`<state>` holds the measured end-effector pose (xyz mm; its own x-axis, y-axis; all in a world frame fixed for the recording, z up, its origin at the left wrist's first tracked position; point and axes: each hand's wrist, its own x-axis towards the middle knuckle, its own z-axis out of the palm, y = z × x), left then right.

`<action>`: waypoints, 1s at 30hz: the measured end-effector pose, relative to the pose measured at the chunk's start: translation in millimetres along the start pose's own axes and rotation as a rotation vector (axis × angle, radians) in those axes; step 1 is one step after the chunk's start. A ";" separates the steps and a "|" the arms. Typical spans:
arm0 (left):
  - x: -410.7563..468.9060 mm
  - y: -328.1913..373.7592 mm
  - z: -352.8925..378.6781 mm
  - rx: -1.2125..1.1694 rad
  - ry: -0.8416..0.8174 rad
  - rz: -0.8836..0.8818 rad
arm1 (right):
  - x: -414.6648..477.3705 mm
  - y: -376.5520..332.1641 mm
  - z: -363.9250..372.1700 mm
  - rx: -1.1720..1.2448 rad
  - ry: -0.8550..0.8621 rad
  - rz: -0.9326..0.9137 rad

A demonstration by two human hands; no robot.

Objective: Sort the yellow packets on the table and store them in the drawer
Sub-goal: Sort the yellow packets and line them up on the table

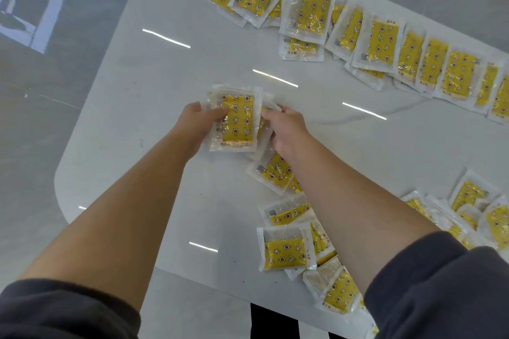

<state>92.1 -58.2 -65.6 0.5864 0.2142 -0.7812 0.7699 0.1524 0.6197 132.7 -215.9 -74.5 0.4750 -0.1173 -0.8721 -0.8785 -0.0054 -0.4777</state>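
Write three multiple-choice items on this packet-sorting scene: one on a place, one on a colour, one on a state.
1. Where does the long overlapping row of yellow packets lie?
A. On the floor
B. Along the far side of the white table
C. In an open drawer

2. What colour are the person's sleeves?
A. Dark grey
B. Red
C. White

3. What is the left hand doing?
A. Resting flat on the table
B. Hanging with nothing in it
C. Holding a stack of packets

Answers:
1 B: the row runs across the far part of the tabletop.
2 A: both cuffs at the bottom edge are dark grey.
3 C: its thumb lies over the top packet, while the right hand grips the stack's other edge.
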 end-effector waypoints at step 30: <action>-52.5 23.8 336.5 0.171 -0.147 -0.008 | 30.3 -60.8 -402.0 0.285 -0.022 -0.104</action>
<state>164.4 -390.5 -35.2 0.6011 0.0688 -0.7962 0.7986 -0.0151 0.6016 179.9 -618.4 -29.4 0.5652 -0.1093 -0.8177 -0.7767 0.2635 -0.5721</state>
